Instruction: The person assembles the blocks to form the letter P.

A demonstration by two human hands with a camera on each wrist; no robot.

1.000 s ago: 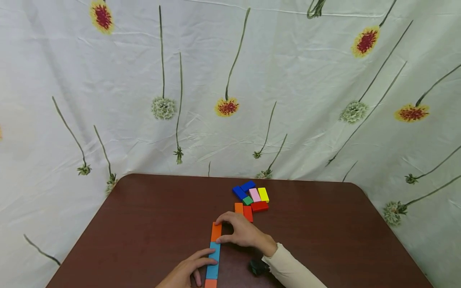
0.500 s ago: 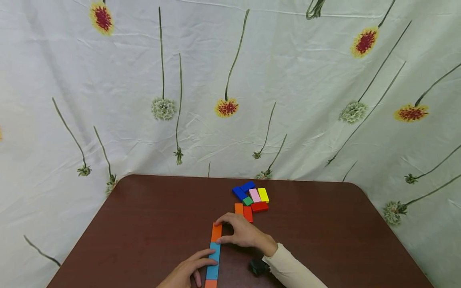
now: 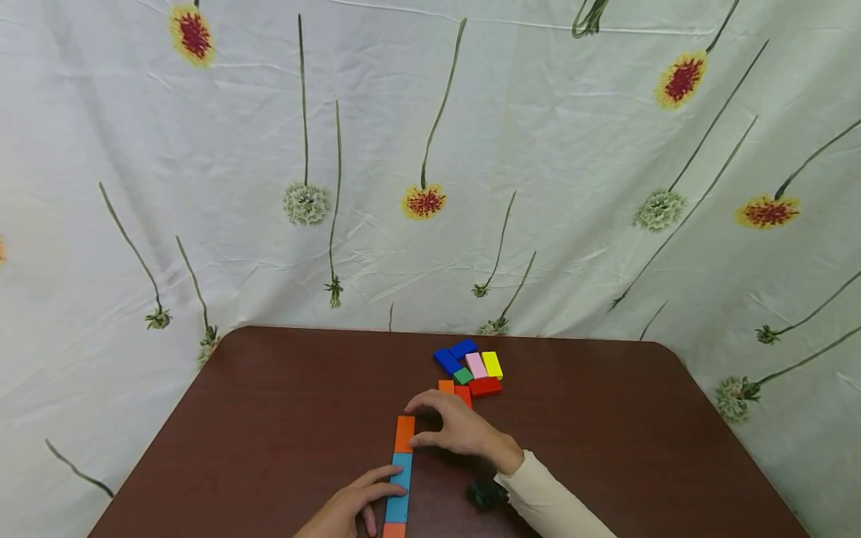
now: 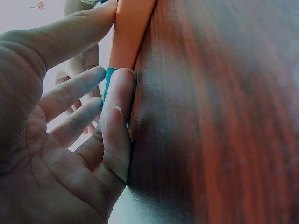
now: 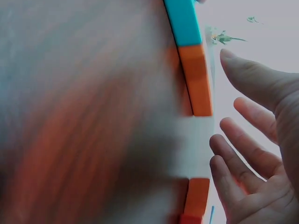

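Note:
A straight row of wooden blocks lies on the brown table (image 3: 269, 418). Its far end is an orange block (image 3: 405, 433), then comes a light blue stretch (image 3: 397, 509), and an orange-red block (image 3: 394, 530) sits at the frame's lower edge. My left hand (image 3: 353, 502) rests its extended fingers on the light blue part; in the left wrist view the thumb touches an orange block (image 4: 133, 32). Beside the far orange block, my right hand (image 3: 460, 427) is spread, holding nothing. The right wrist view shows its thumb and fingers apart from that block (image 5: 196, 81).
Behind the right hand lies a loose group of blocks: orange (image 3: 446, 386), red (image 3: 485, 386), green (image 3: 463, 376), blue (image 3: 447, 361), pink (image 3: 475, 365) and yellow (image 3: 492, 364). A dark object (image 3: 486, 495) is by the right wrist. A flowered cloth (image 3: 377, 254) hangs behind the table.
The right hand has let go of the far orange block, its fingers lifting off and shifting slightly right. The left hand and the row stay where they were.

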